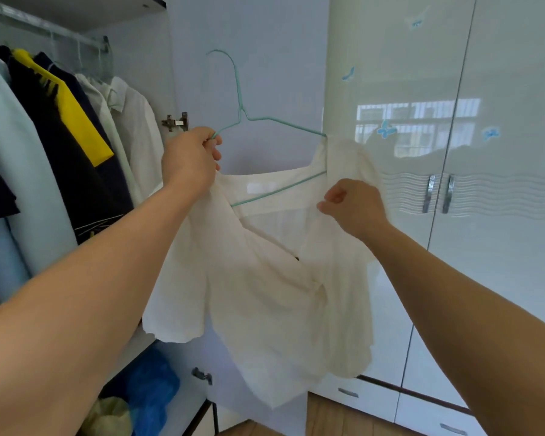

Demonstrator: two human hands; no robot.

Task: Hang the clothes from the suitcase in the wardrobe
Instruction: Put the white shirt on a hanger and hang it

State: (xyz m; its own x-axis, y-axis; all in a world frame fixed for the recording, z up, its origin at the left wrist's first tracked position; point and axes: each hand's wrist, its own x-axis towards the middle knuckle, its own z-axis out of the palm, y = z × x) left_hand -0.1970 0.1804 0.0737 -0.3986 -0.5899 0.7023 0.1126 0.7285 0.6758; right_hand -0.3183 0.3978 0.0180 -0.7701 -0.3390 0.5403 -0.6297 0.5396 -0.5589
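A cream white blouse point(265, 294) hangs in front of me, partly threaded onto a thin mint-green wire hanger point(243, 114). My left hand point(191, 158) grips the hanger's left shoulder together with the blouse's left neckline corner. My right hand point(350, 206) pinches the blouse's fabric near the right side of the neckline, just below the hanger's bottom bar. The hanger's right end sits inside the blouse's right shoulder. The hook points up, free of any rail. The suitcase is not in view.
The open wardrobe section on the left has a rail point(44, 26) with several hung garments: pale blue, dark with yellow point(73, 114), white shirts point(136, 127). An open door point(258, 58) stands behind the blouse. Closed glossy doors point(453, 152) fill the right. A blue bag point(151, 391) lies at the wardrobe's bottom.
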